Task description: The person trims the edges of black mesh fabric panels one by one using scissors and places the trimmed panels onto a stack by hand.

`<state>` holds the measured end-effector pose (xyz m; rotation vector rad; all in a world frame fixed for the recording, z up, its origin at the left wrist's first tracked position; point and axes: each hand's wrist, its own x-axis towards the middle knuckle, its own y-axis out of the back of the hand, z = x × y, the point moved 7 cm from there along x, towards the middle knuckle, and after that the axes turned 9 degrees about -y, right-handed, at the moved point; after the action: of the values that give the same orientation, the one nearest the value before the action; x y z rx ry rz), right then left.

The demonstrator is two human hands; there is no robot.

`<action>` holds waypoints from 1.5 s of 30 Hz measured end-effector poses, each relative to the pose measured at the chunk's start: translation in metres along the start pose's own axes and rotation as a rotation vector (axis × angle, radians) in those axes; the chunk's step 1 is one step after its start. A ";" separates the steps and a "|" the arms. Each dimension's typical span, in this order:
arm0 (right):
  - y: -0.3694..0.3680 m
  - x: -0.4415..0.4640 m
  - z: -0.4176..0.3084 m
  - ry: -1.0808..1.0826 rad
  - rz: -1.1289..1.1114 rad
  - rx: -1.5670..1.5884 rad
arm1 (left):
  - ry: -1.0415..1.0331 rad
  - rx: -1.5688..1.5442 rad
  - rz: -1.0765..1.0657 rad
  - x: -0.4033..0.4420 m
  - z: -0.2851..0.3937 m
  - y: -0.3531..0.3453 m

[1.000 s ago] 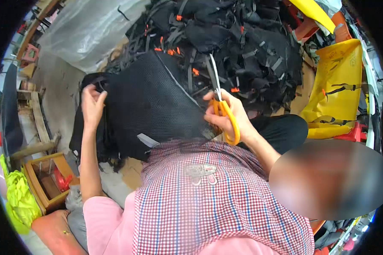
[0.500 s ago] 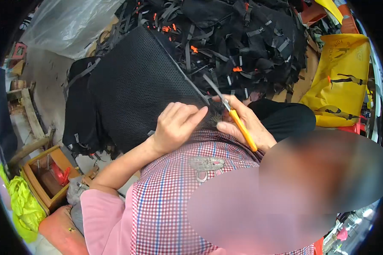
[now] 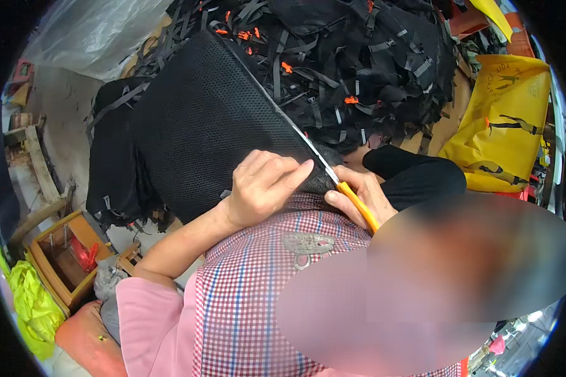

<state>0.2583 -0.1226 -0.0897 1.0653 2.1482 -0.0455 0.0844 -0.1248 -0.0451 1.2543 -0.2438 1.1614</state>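
Observation:
A black bag point(image 3: 195, 125) with a mesh face lies across my lap, its long seamed edge slanting down toward my hands. My left hand point(image 3: 264, 191) is closed at the bag's lower part, fingers curled and thumb stretched toward the edge. In my right hand point(image 3: 365, 191) are yellow-handled scissors point(image 3: 357, 204), gripped by the handle. Their metal blades lie along the bag's edge, pointing up and left. Whether the blades touch the fabric I cannot tell. The fingertips of my left hand are partly hidden.
A large heap of black bags point(image 3: 383, 63) with straps and orange buckles fills the far side. To the right hangs a yellow printed bag point(image 3: 500, 125). At left stand a wooden drawer box point(image 3: 47, 276) and a bright green plastic bag point(image 3: 31, 308). Clear plastic sheeting point(image 3: 94, 38) lies top left.
The scissors have turned from standing apart over the bag's edge to lying along it. My right hand has lowered slightly; my left hand has barely moved.

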 end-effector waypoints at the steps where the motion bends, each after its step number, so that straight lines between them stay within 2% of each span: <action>1: 0.001 -0.001 -0.002 0.026 0.025 -0.025 | -0.004 -0.016 0.004 0.000 0.000 -0.001; 3: 0.001 -0.001 -0.008 0.078 0.081 -0.073 | -0.021 -0.049 0.008 -0.002 0.002 -0.004; 4: 0.002 -0.001 -0.018 0.199 0.151 -0.038 | -0.034 -0.068 0.006 -0.003 0.005 -0.006; 7: 0.000 0.004 -0.015 0.056 0.029 0.005 | -0.031 -0.069 0.018 0.001 0.008 -0.005; 8: 0.000 0.005 -0.017 0.117 0.059 0.074 | -0.031 -0.071 0.021 0.000 0.008 -0.005; 11: 0.001 0.004 -0.024 0.123 0.091 0.006 | -0.058 -0.102 0.016 -0.002 0.011 -0.007; 14: 0.002 0.012 -0.025 0.091 0.092 -0.044 | -0.067 -0.115 0.035 -0.002 0.011 -0.009; 17: -0.001 0.016 -0.024 0.069 0.078 0.040 | -0.060 -0.130 0.062 -0.001 0.010 -0.009; 21: -0.006 0.026 -0.023 0.211 0.150 0.107 | -0.063 -0.139 0.061 -0.001 0.013 -0.009; 25: -0.010 0.032 -0.020 0.151 0.121 0.146 | -0.052 -0.158 0.078 -0.002 0.011 -0.009; 28: -0.012 0.038 -0.022 0.243 0.157 0.172 | -0.064 -0.173 0.080 -0.004 0.012 -0.009; 45: -0.008 0.060 -0.036 0.274 0.221 0.194 | -0.075 -0.252 0.065 -0.003 0.014 -0.010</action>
<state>0.2077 -0.0754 -0.1033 1.4911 2.2872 -0.0045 0.0966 -0.1373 -0.0480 1.0748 -0.4748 1.1020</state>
